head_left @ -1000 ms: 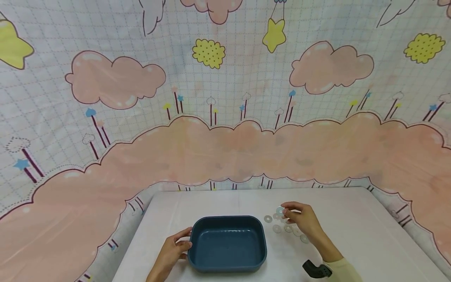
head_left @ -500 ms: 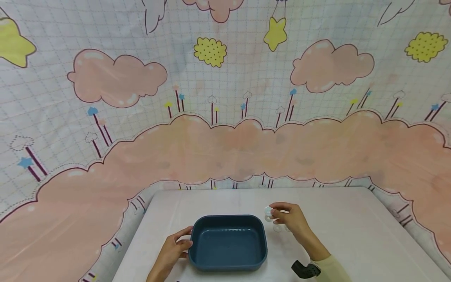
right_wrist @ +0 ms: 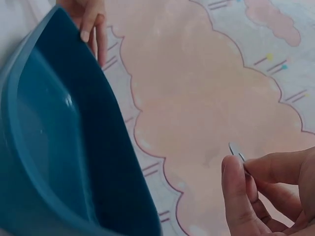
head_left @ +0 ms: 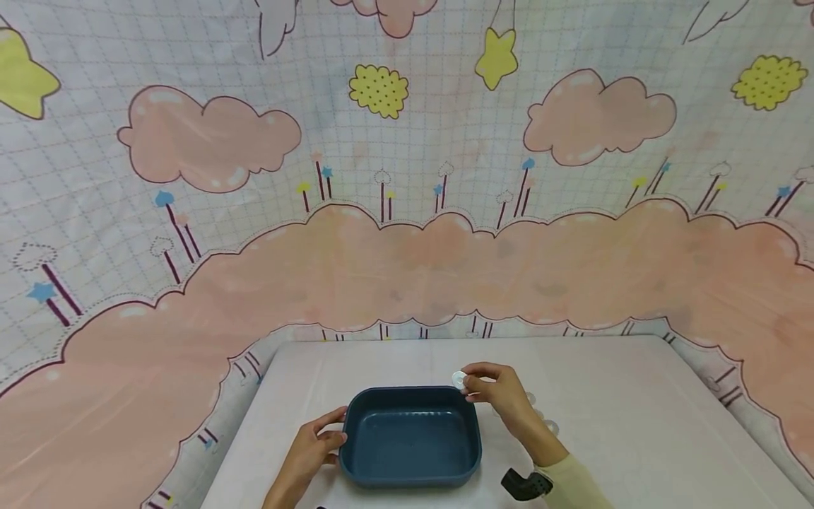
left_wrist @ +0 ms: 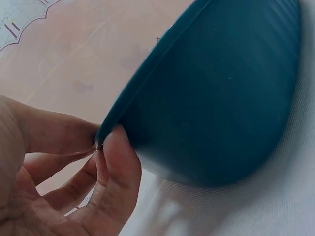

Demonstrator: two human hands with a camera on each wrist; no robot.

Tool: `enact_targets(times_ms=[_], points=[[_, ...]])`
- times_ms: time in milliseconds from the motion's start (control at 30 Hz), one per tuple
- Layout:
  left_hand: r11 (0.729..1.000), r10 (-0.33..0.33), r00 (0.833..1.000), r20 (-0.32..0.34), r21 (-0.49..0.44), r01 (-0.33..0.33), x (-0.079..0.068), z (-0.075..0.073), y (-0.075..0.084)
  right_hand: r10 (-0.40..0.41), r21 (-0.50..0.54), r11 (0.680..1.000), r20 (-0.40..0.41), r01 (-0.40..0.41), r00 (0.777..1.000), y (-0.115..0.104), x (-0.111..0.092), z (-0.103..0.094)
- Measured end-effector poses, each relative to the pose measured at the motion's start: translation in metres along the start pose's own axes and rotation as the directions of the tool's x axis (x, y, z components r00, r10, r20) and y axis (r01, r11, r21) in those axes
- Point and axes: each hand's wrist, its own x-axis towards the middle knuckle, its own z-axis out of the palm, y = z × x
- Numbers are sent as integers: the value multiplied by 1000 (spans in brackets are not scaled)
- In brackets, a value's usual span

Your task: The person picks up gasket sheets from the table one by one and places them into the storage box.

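A dark blue plastic basin (head_left: 410, 445) stands on the white table, with no objects visible inside. At its left end my left hand (head_left: 311, 445) holds the rim; in the left wrist view the thumb (left_wrist: 120, 164) lies against the outer wall and a fingertip meets the rim edge. Between thumb and fingers, my right hand (head_left: 499, 390) pinches a thin metal flat washer (head_left: 458, 380) by the basin's far right corner. The right wrist view has this washer (right_wrist: 235, 150) almost edge-on, apart from the basin. Several more washers (head_left: 552, 428) lie on the table, partly hidden behind the right hand and forearm.
The white-covered table (head_left: 636, 424) reaches back to a cloth backdrop (head_left: 407, 276) printed with clouds and stars. A black strap-like device (head_left: 526, 485) is on the right wrist, near the table's front.
Holding the washer, my right hand has moved left from above the loose washers to the basin's far right corner. The left hand and the basin have stayed in place.
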Motion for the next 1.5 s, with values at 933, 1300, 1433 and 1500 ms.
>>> enact_targets(times_ms=[933,1300,1433,1500], points=[[1000,8,1000,15,1,-8,4,-2,3,57,257,962,156,-96,986,17,10,74],[1000,7,1000,13,4,-7,7,-2,1,112,299,941,176,-161,978,25,14,97],[1000,-2,1000,11,6,2,8,-2,1,119,303,938,172,-167,978,30,15,103],[1000,-4,1000,9,5,4,8,-2,1,116,308,937,171,-165,978,32,16,107]])
